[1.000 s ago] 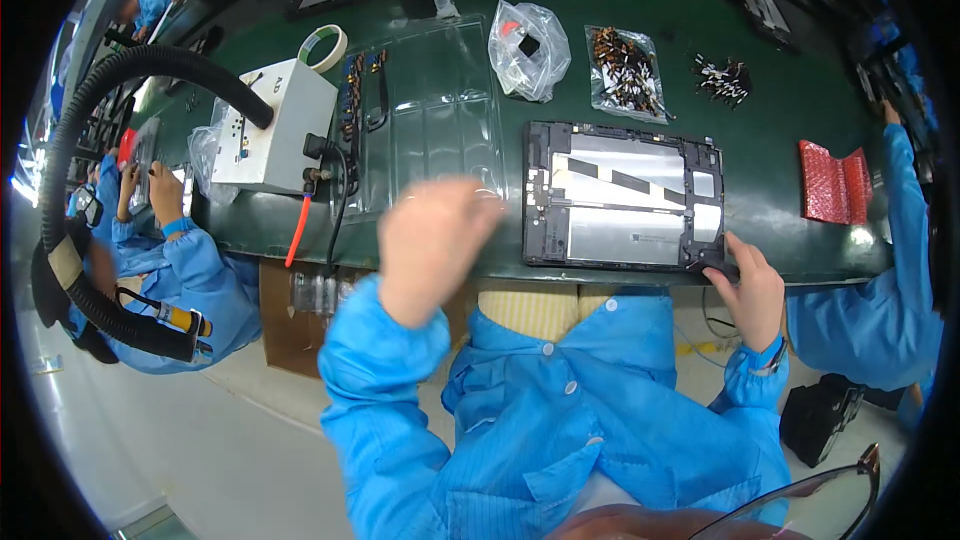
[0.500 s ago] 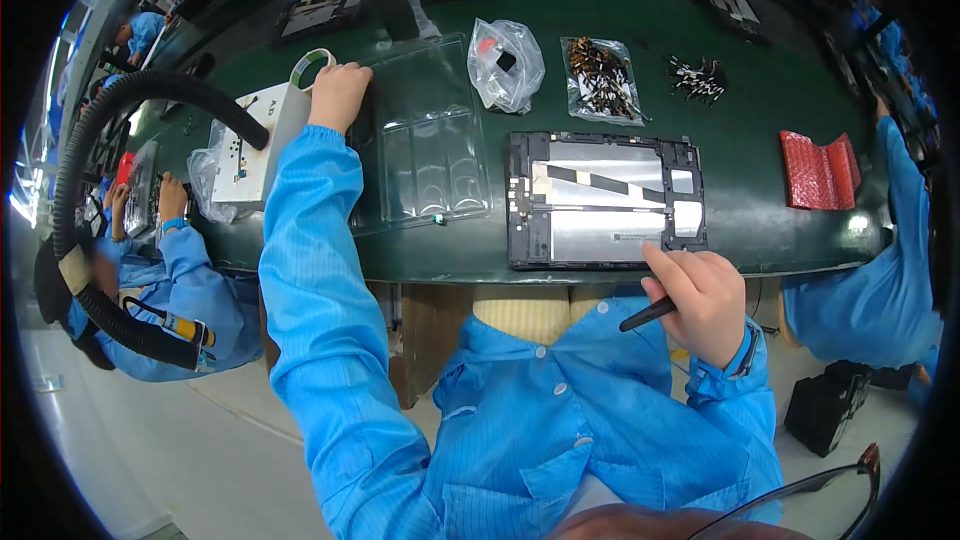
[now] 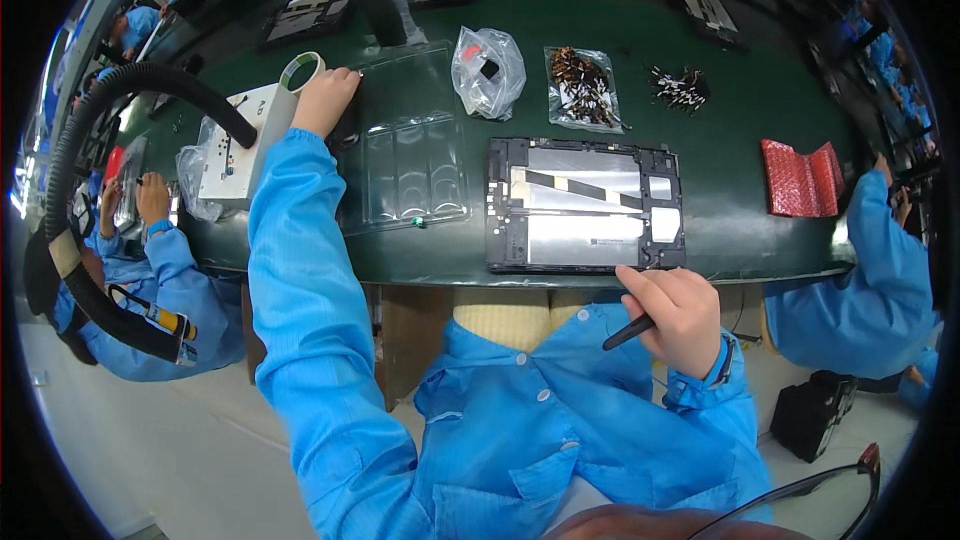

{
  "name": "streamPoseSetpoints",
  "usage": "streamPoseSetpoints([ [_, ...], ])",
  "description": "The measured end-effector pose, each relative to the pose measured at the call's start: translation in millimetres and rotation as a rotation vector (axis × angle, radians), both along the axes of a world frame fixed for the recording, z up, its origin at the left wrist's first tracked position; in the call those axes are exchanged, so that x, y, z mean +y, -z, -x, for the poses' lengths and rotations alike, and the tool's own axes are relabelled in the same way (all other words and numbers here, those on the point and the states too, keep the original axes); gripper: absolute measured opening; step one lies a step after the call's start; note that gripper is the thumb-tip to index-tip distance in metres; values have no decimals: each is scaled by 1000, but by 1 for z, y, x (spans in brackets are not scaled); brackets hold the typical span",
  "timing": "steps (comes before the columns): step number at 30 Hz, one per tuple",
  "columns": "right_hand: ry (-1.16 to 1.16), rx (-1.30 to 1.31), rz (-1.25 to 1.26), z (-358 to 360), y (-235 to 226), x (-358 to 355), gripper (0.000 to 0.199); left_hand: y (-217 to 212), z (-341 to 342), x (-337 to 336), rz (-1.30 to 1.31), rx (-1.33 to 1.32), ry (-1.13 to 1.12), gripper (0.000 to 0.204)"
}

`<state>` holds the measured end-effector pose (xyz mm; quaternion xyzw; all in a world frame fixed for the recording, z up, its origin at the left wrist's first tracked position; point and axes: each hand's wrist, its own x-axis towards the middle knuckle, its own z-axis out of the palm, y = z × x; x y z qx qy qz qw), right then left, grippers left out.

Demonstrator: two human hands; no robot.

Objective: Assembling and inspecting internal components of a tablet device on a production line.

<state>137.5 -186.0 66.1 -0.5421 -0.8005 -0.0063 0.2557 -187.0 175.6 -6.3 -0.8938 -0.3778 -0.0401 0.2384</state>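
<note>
1. Tablet chassis (image 3: 585, 205): centre of the frame, lying flat on the green tabletop (image 3: 735, 240); rectangular, matt black surround, smooth silvery panels, a dark strip slanting across.
2. Nearby materials: clear moulded tray (image 3: 400, 155) with shallow compartments, left of centre; crinkled transparent bag (image 3: 490, 90) and flat pouch of small parts (image 3: 582, 90), upper centre; red bubble wrap (image 3: 802, 180), right.
3. My right hand (image 3: 675, 312): fingers curled around a slim black tool (image 3: 628, 333); index fingertip at the chassis's lower edge, contact unclear.
4. My left hand (image 3: 327, 102): upper left, beside the tape roll (image 3: 302, 71); fingers bent, grip hidden, so I cannot tell what they hold.
5. Pose: left arm extended up the frame; right arm bent, hand pointing upper left.
</note>
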Motion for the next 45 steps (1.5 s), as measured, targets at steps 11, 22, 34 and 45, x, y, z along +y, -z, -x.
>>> streamPoseSetpoints([
  [11,-144,300,168,-4,22,15,25,-72,1,-71,-22,-415,-71,15],
  [22,-220,1561,918,65,37,65,26,-45,-88,-280,-187,-580,578,17],
  [34,-86,1329,689,64,44,53,15,-37,-105,-271,283,-980,304,26],
  [45,-75,660,192,69,45,42,28,-47,-99,-278,172,-749,257,20],
])
